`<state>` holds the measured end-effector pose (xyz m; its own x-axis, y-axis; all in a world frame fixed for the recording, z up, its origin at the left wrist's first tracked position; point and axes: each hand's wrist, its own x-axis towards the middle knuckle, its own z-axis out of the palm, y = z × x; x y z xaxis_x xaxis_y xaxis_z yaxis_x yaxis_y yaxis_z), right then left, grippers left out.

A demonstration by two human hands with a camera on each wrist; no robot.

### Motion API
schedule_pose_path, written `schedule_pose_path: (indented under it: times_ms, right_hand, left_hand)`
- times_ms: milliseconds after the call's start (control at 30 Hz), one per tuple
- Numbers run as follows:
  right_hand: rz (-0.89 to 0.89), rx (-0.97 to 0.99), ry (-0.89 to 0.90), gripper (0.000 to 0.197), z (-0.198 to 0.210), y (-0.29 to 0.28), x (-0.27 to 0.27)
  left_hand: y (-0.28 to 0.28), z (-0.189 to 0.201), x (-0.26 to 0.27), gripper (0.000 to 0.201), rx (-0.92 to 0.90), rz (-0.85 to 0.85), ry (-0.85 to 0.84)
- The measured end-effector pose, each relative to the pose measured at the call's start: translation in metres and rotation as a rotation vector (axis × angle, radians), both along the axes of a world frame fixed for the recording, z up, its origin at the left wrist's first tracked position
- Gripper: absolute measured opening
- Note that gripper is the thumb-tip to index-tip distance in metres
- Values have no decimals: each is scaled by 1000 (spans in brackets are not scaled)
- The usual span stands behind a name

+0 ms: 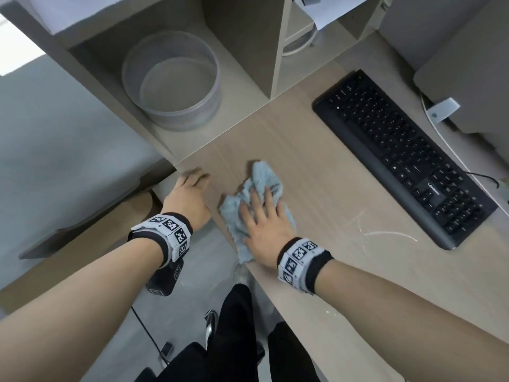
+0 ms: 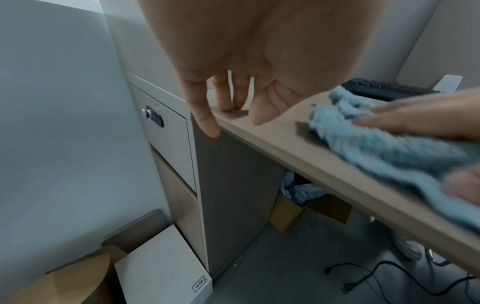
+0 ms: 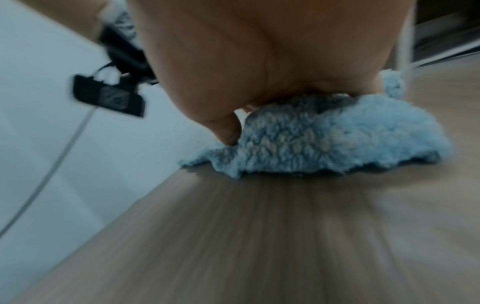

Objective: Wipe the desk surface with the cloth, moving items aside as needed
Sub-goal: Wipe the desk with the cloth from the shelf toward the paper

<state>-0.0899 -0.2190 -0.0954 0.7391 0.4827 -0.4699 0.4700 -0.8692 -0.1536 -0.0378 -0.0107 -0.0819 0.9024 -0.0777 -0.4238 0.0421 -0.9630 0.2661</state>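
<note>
A fluffy light blue cloth (image 1: 261,188) lies crumpled on the wooden desk (image 1: 344,205) near its front left corner. My right hand (image 1: 261,216) presses flat on the cloth with its fingers spread; in the right wrist view the cloth (image 3: 337,142) bunches under the palm, blurred. My left hand (image 1: 192,186) rests on the desk's corner edge, fingers relaxed; the left wrist view shows its fingertips (image 2: 226,105) touching the desk top beside the cloth (image 2: 389,150). It holds nothing.
A black keyboard (image 1: 405,153) lies diagonally at the right, a monitor foot (image 1: 443,108) and white cable behind it. White scuff marks (image 1: 380,232) streak the desk. A round mesh bin (image 1: 170,81) sits in the cubby at the back left. Boxes and cables lie on the floor.
</note>
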Motion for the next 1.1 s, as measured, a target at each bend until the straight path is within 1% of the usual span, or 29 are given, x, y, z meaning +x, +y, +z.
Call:
schedule_pose_path:
  times_ms: [67,133,167,233,267,333,400,433,500,567,633,667,700,733,800,833,900,933,1000,1067,1100]
  right_hand:
    - [136,23,5,77,-5,-16,-3]
    - [166,6,3,74,-7,-35,12]
    - [130,-16,12,72,-6,-39,25]
    - [-37,-46,32,71,0,-30,54]
    - [-124,-53,14,71,2,-15,69]
    - [-235,-83,-1,71,4,20,93]
    - [-255,-81,-3,71,5,57,106]
    - [-219,-91,-4,72,4,72,107]
    - [-81,-99,5,74,3,96,99]
    - [111,-86,30,76,2,104,83]
    - [280,-80,82,78,2,90,71]
    - [313,-75,109,78,3,77,71]
    - [299,-71,124,77,6,62,74]
    - [230,-62,126,75,9,48,79]
    - [25,-45,94,74,13,39,95]
    - [-55,-52,81,74,14,45,101]
    - [-133,-79,77,72,13,69,101]
    - [-142,-71,75,70,13,79,94]
    - [-92,-6,73,66,12,85,74]
    - [-8,53,59,61,9,63,46]
    - [8,77,36,60,6,44,32]
  left_hand:
    - [4,5,4,78,-58,-4,15]
    - [10,14,8,71,-157,32,12]
    - [14,17,10,68,-197,71,0]
    - [25,15,11,66,-201,144,-17]
    - [33,12,11,68,-185,177,-19]
    - [42,5,9,69,-187,215,-18]
    - [48,2,8,71,-202,236,16]
    - [48,2,8,71,-207,252,35]
    - [49,2,9,71,-215,278,57]
    - [48,4,11,69,-232,299,68]
    - [47,7,13,67,-233,302,83]
    - [47,9,13,66,-232,301,96]
    - [46,10,13,65,-229,302,105]
    - [46,11,13,63,-226,300,102]
    - [46,11,12,59,-218,277,78]
    - [45,10,11,58,-217,262,61]
    - [43,9,7,60,-226,240,28]
    - [41,9,5,62,-221,227,10]
    - [36,11,0,66,-183,206,-13]
    - [27,14,-7,66,-130,182,-14]
    - [20,17,-12,65,-111,166,-11]
